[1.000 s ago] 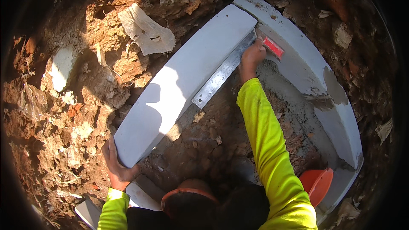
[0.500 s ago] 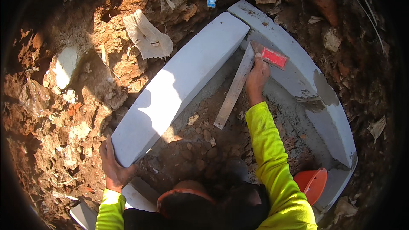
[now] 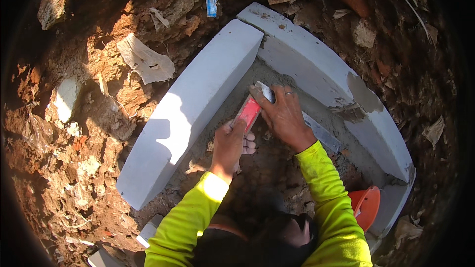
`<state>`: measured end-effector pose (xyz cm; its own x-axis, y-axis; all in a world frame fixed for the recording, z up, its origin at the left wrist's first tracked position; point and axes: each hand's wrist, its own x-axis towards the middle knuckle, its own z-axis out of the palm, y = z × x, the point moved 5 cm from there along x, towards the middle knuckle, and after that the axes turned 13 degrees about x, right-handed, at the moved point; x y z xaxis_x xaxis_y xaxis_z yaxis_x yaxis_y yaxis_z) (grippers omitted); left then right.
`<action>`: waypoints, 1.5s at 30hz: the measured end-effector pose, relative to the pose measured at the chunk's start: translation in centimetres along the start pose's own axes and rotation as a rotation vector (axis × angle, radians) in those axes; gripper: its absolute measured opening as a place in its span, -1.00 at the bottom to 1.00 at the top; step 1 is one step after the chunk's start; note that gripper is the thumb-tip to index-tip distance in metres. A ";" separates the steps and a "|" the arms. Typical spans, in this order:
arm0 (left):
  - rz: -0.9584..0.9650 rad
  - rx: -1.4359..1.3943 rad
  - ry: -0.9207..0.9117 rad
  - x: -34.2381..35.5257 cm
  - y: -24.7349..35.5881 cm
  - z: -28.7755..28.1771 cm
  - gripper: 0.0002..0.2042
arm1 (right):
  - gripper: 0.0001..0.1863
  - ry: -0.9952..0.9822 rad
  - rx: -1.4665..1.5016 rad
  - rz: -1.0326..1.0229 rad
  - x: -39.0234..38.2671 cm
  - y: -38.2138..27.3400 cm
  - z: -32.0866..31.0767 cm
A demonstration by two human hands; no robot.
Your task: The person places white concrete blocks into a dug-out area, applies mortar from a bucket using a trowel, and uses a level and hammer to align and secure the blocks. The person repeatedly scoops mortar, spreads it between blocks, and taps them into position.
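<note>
Both hands are closed on a try square (image 3: 321, 133) with a metal blade and a short stock bearing a red panel, held over the middle of the pit. My left hand (image 3: 228, 144) grips the red-panelled stock. Around the corner end, where stock and blade meet, wraps my right hand (image 3: 287, 118); the blade passes under it and shows again toward the lower right. To the left stands a long pale block (image 3: 208, 74), untouched by either hand. Its far end meets another pale block (image 3: 297, 39), at a corner.
A further pale block (image 3: 381, 138) continues the right side, with grey mortar (image 3: 367, 100) smeared at the joint. An orange bowl-like container (image 3: 366, 207) sits at the lower right. Rough earth walls surround the blocks, with a torn paper-like scrap (image 3: 146, 58) and a blue-white wrapper (image 3: 213, 0).
My left hand has let go of the left block's near end and taken hold of the square's stock. The square has come away from the far corner, nearer me, and turned.
</note>
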<state>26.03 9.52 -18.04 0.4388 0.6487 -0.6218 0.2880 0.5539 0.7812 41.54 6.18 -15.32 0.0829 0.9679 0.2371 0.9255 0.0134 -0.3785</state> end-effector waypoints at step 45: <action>0.320 1.269 0.613 -14.8 -1.5 -25.8 0.16 | -0.74 0.734 1.741 0.666 10.2 10.3 10.3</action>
<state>-2.88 12.57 -11.52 0.2948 0.9517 -0.0855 0.9394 -0.2723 0.2083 48.08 18.82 -26.03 0.7229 0.6614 -0.2001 -0.5550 0.3832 -0.7383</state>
